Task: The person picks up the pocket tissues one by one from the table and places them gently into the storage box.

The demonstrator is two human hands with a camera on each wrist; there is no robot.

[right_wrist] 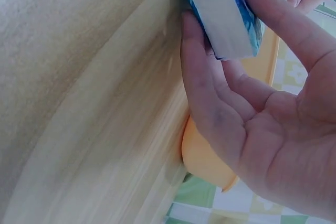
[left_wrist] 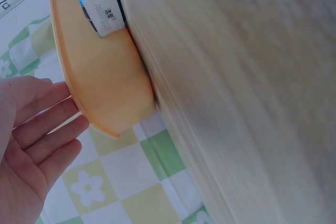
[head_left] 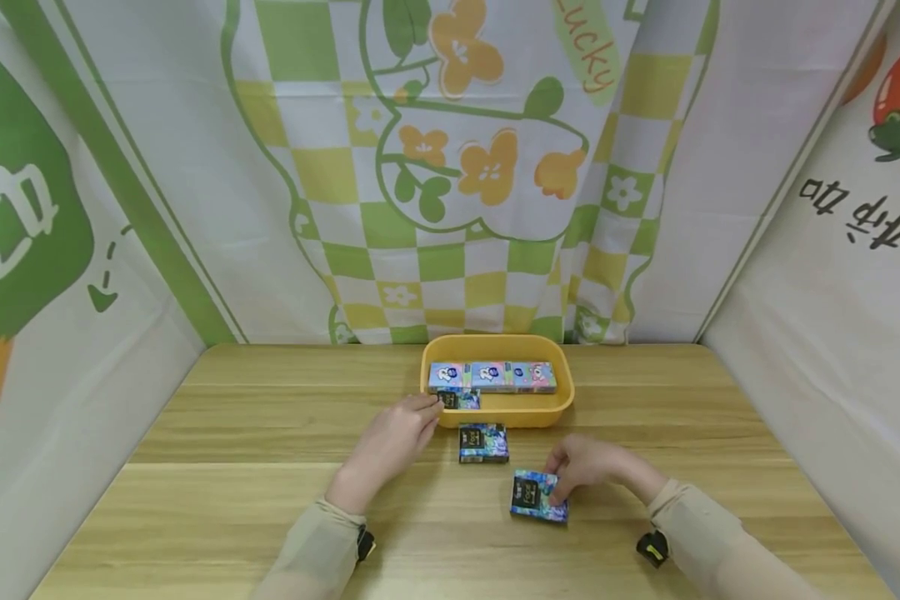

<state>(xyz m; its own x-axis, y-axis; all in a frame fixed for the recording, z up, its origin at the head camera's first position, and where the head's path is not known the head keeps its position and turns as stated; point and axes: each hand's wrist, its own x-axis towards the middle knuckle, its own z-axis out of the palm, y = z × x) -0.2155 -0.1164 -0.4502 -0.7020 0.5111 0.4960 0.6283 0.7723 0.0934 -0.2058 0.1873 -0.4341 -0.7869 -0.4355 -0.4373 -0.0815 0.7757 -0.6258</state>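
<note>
A yellow plastic basket point(head_left: 560, 406) stands at the back of the table. In it lie several pink-and-blue tissue packs point(head_left: 489, 376) in a row and one dark-labelled blue tissue pack point(head_left: 468, 399) at the front left. My left hand point(head_left: 396, 439) is at the basket's front-left rim, beside that pack. In the left wrist view its fingers point(left_wrist: 53, 128) are loosely extended against the rim, the palm bare. Between thumb and fingers, my right hand point(head_left: 587, 463) pinches another blue tissue pack point(head_left: 528, 495) by its right end. A similar tissue pack point(head_left: 484, 442) lies just in front of the basket.
The wooden table point(head_left: 270, 500) runs back to a green-and-yellow checked curtain point(head_left: 450, 275) close behind the basket. Printed cloth walls point(head_left: 832, 333) flank both sides. Each wrist wears a small black device, the right one point(head_left: 652, 548) close over the tabletop.
</note>
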